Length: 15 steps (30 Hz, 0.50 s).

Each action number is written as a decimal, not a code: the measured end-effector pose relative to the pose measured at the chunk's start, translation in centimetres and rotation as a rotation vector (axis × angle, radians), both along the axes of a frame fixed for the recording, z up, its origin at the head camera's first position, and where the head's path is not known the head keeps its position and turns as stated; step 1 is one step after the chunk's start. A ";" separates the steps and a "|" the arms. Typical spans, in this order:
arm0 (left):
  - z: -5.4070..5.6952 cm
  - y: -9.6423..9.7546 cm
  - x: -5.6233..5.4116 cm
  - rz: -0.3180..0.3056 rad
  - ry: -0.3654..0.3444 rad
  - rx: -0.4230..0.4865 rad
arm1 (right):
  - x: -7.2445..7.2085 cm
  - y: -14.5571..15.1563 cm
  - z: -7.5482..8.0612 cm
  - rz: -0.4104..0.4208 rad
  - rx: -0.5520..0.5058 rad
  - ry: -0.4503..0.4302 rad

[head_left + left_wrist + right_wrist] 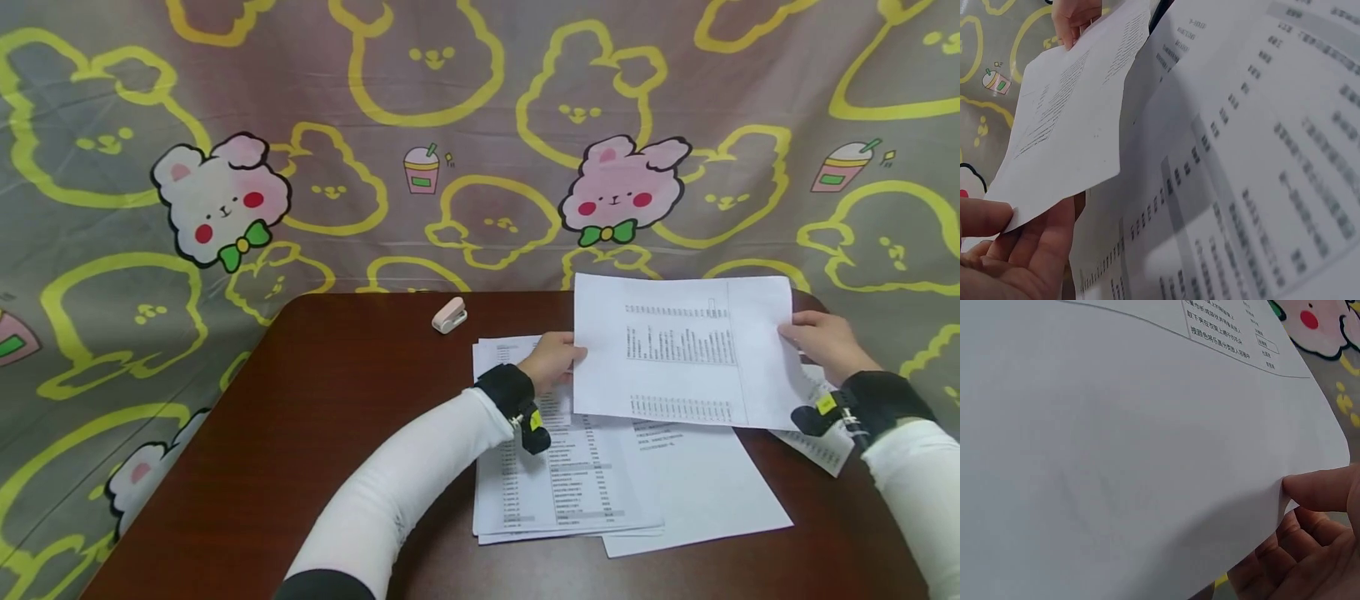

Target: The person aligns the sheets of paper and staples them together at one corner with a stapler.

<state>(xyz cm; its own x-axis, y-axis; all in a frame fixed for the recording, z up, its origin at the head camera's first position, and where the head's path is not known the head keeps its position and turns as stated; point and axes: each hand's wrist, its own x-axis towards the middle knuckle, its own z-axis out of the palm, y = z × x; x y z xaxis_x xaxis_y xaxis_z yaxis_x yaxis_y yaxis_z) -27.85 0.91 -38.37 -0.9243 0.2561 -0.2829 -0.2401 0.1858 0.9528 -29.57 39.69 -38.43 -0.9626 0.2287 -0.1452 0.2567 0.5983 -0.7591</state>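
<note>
A printed sheet of paper (682,358) is held up above the table, its lines of text turned sideways. At its left edge my left hand (551,360) pinches it between thumb and fingers. My right hand (828,342) pinches the opposite edge, where the right wrist view shows the paper (1116,456) creasing under the thumb. Below lies a stack of printed sheets (525,492), partly covered by my left forearm and the raised sheet. Another sheet (712,492), mostly blank where it shows, sticks out from beneath the stack to the right.
A small white and pink stapler (450,316) stands near the back edge of the dark brown table (337,400). Under my right wrist lies another printed paper (828,450), slanted. Behind the table hangs a cartoon-patterned curtain (480,150).
</note>
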 end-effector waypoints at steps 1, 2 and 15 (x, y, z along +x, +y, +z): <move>0.1 -0.3 0.0 0.006 0.001 -0.006 | -0.3 -0.1 -0.2 0.002 0.001 0.008; 0.2 -0.6 -0.1 0.015 -0.001 -0.009 | -0.6 -0.1 -0.3 0.009 -0.015 0.011; 1.1 -4.5 -1.1 0.060 0.025 0.019 | 1.2 -4.8 1.9 0.091 -0.103 0.014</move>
<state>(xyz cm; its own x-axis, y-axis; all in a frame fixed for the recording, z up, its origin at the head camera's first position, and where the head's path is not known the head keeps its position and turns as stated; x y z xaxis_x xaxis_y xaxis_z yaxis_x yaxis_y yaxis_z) -28.98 -3.58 -37.26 -0.9451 0.2050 -0.2546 -0.2259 0.1531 0.9620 -28.42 34.92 -36.58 -0.9808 0.1250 -0.1495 0.1935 0.5369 -0.8211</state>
